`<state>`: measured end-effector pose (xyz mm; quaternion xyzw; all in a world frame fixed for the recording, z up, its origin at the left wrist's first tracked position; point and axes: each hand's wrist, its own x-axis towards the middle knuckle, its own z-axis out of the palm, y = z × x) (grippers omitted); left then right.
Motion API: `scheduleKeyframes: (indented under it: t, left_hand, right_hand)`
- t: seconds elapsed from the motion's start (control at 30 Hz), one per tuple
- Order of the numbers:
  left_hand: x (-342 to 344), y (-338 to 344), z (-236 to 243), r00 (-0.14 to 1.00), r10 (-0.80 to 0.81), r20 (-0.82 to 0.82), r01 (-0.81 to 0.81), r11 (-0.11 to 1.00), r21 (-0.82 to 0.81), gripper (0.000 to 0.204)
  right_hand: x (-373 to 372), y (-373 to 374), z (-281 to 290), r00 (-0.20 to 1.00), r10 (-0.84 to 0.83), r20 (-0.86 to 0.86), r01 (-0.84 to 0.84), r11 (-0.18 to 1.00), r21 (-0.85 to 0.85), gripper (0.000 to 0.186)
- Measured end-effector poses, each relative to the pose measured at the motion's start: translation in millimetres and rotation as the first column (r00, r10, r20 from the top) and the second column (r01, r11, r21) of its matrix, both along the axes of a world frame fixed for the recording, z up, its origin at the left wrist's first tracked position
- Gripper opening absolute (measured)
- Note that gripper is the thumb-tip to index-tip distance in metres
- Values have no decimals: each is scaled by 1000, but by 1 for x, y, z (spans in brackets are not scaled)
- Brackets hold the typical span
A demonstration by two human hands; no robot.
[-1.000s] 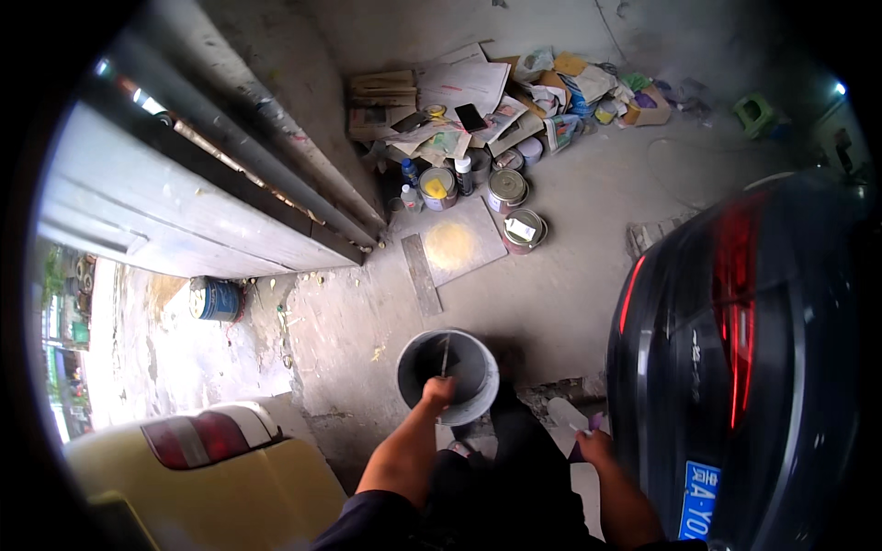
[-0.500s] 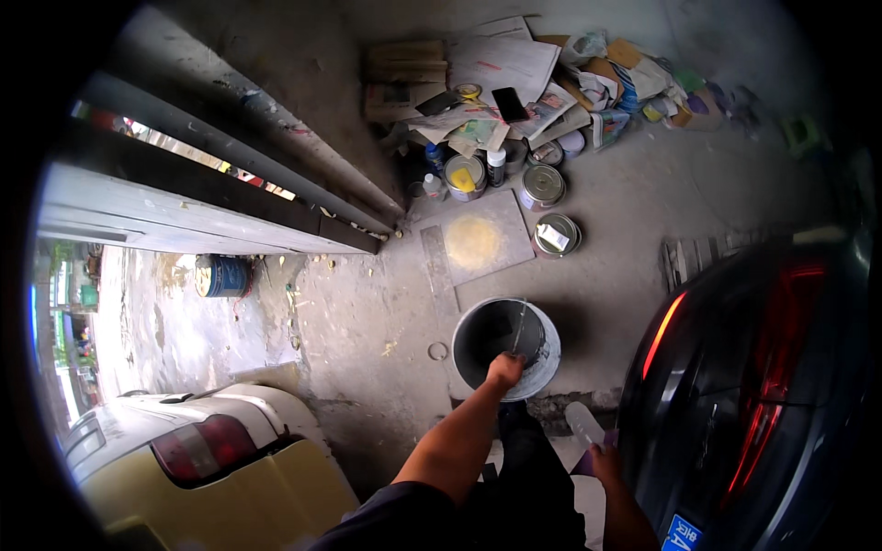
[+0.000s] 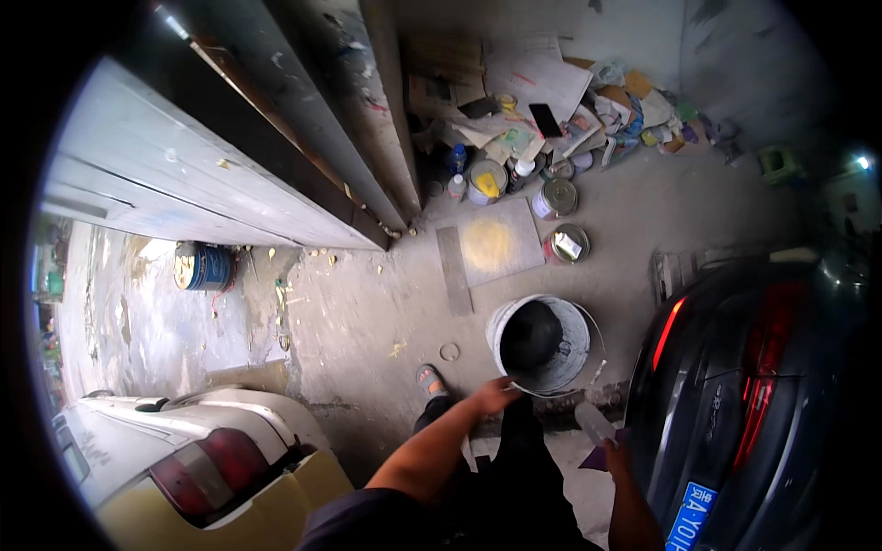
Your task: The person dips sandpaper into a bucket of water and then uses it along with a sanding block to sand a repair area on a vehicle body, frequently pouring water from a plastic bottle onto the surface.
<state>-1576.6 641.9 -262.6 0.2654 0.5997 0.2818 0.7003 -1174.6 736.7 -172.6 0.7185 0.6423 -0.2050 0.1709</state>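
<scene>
My left hand [image 3: 496, 393] is closed at the near-left rim of a grey bucket [image 3: 571, 340], gripping either the rim or its wire handle; I cannot tell which. The bucket has a dark interior and a pale, smeared inner wall, with wire looping at its right. Below it to the right, beside a dark car, my right hand [image 3: 617, 457] grips a pale translucent strip [image 3: 595, 424], with a purple piece [image 3: 597, 460] at the same fingers. My sandalled left foot [image 3: 430, 382] shows left of the bucket.
Beyond the bucket are a board with yellow powder [image 3: 526, 241], several cans [image 3: 554, 197] and a pile of paper [image 3: 537, 83]. A dark car [image 3: 698, 432] borders the right, a pale vehicle [image 3: 156, 413] the lower left. A metal panel [image 3: 175, 165] and blue drum [image 3: 209, 267] are left.
The bucket has shifted right. My left hand has moved from a thin handle inside the bucket to its near edge. My left foot has come into view beside it.
</scene>
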Motion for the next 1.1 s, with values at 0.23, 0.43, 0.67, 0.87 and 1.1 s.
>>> scheduleKeyframes:
  t: [0.23,0.43,0.67,0.87,1.1]
  left_hand:
    - [-184,-310,16,837,-122,-533,39,986,-164,41]
    - [-181,-396,35,872,267,-410,-420,838,-348,52]
    - [-184,-404,40,764,547,-343,-635,732,-247,47]
    - [-192,-420,50,708,646,-285,-706,661,-255,41]
    - [-197,-438,43,660,739,-137,-714,560,-419,26]
  right_hand:
    - [-83,-17,63,997,68,19,-63,978,-201,61]
    - [-98,-35,60,991,119,54,-113,988,-107,62]
    - [-112,-44,34,998,19,-54,-23,997,-80,65]
    - [-115,-46,21,998,55,-27,-56,995,-77,68]
    - [-121,-49,34,998,42,-57,-45,997,-55,67]
